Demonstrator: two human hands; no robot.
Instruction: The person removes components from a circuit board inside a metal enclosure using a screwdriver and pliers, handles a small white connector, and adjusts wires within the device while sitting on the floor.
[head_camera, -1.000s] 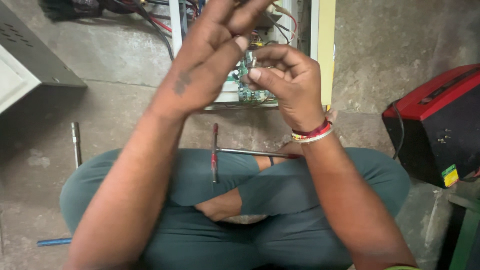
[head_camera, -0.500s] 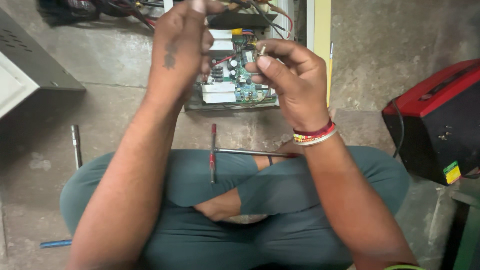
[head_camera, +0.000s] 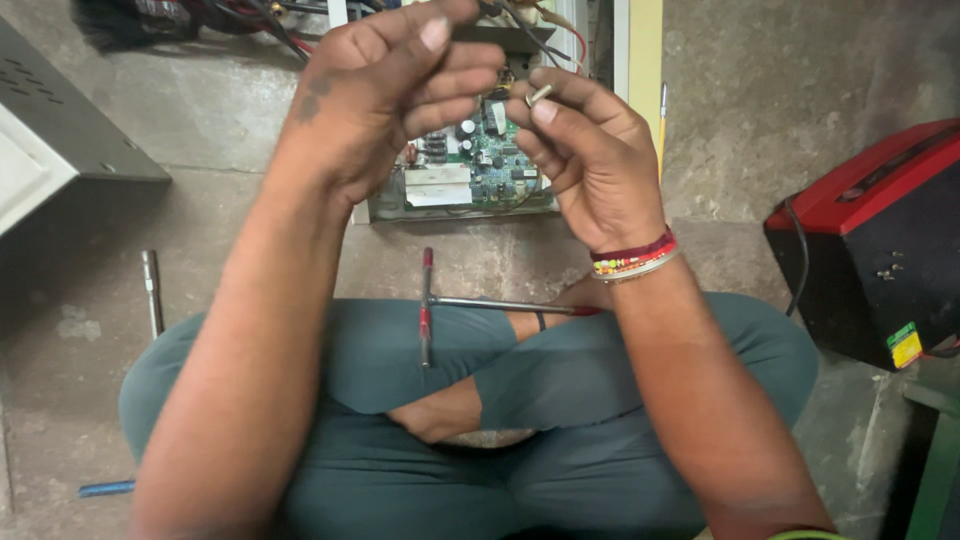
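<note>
1. Small silvery metal piece (head_camera: 538, 95), pinched between thumb and forefinger of the right hand (head_camera: 590, 160), is held up above the green circuit board (head_camera: 470, 165).
2. Grey concrete floor (head_camera: 250, 215) carries everything; the person sits cross-legged on it in teal trousers (head_camera: 380, 350).
3. Red-and-black case (head_camera: 870, 240) stands at the floor's right edge; a grey metal cover (head_camera: 50, 150) lies at the left edge.
4. Left hand (head_camera: 385, 95) is raised just beside the right, fingers curled loosely, holding nothing I can make out.
5. Red-handled T-shaped metal wrench (head_camera: 427, 305) rests on the lap.
6. Steel rod (head_camera: 151, 290) lies left of the knee.
</note>
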